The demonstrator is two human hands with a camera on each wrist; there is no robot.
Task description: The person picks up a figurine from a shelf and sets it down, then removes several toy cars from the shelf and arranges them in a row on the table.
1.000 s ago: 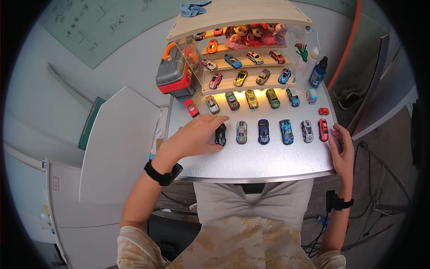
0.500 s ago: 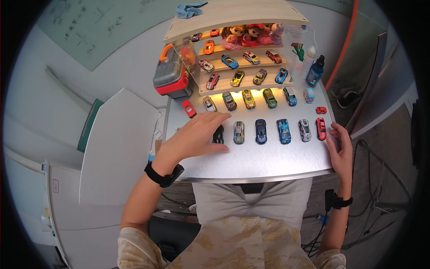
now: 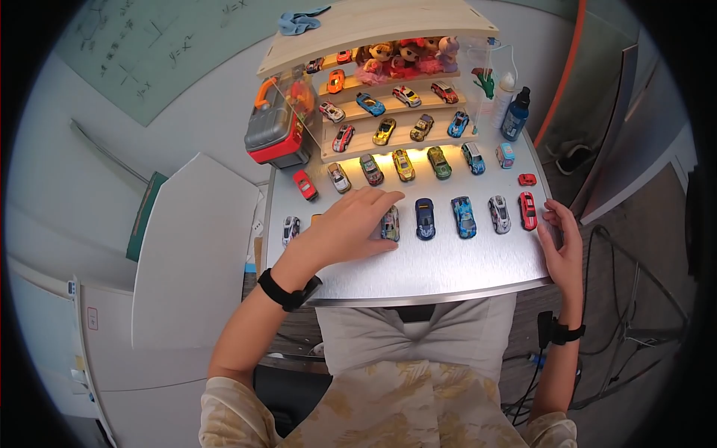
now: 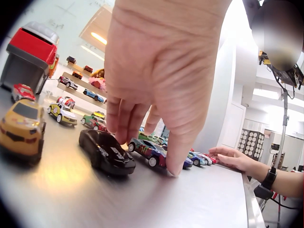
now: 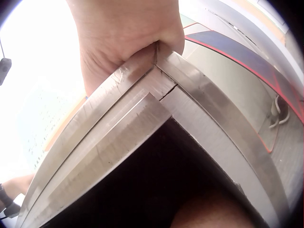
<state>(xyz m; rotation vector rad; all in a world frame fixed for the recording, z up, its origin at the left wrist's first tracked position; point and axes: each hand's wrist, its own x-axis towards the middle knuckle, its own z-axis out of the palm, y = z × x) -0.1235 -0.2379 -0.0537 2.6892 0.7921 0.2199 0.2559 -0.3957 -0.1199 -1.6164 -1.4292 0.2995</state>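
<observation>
My left hand (image 3: 345,228) reaches over the front row of toy cars, its thumb and fingers spread on either side of a multicoloured toy car (image 3: 390,224). In the left wrist view the thumb tip is down at the metal tabletop beside that car, and a black toy car (image 4: 107,154) sits close by the fingers. The black car is hidden under the hand in the head view. My right hand (image 3: 564,243) rests at the table's right edge, fingers extended, near a red toy car (image 3: 528,210). In the right wrist view it lies over the table corner.
To the right in the row stand a dark blue car (image 3: 425,219), a bright blue car (image 3: 463,217) and a white-grey car (image 3: 499,214). Behind is a lit wooden display shelf (image 3: 388,153) with more cars and dolls. A toolbox (image 3: 276,127) and a blue bottle (image 3: 515,116) flank it.
My left hand has moved right from the black car to the multicoloured car. At the left, a white car now shows. The head view has shifted slightly; the right hand stays at the table edge.
</observation>
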